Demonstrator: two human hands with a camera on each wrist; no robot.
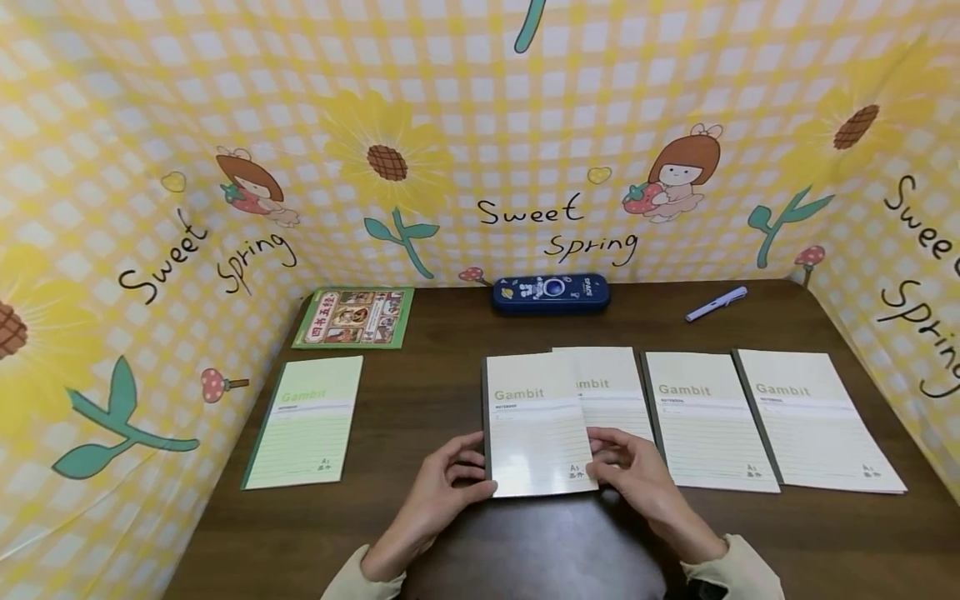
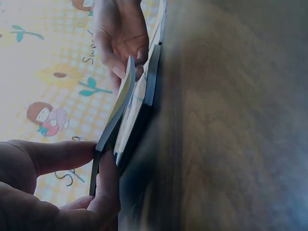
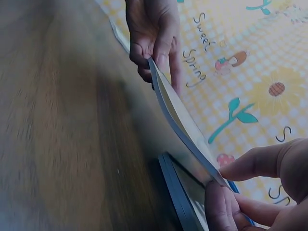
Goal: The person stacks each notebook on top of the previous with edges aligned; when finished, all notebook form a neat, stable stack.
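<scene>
Both hands hold a white "Gambit" notebook [image 1: 536, 425] with a dark spine, raised off the table in the wrist views. My left hand [image 1: 447, 483] pinches it by the lower spine side, thumb on the cover. At the opposite edge, my right hand [image 1: 636, 475] pinches the lower corner between thumb and fingers. The pages bow slightly in the right wrist view, where the notebook's edge [image 3: 178, 125] shows. Partly covered behind it lies another Gambit notebook [image 1: 611, 375]. Two further notebooks lie to the right, a nearer one [image 1: 708, 433] and an outer one [image 1: 817, 425].
A greenish Gambit notebook [image 1: 307, 421] lies at the left, below a green-bordered picture book [image 1: 352, 317]. At the back of the brown table [image 1: 420, 383] are a dark blue pencil case [image 1: 551, 294] and a lavender pen [image 1: 716, 304]. Yellow checked cloth [image 1: 480, 150] surrounds the table.
</scene>
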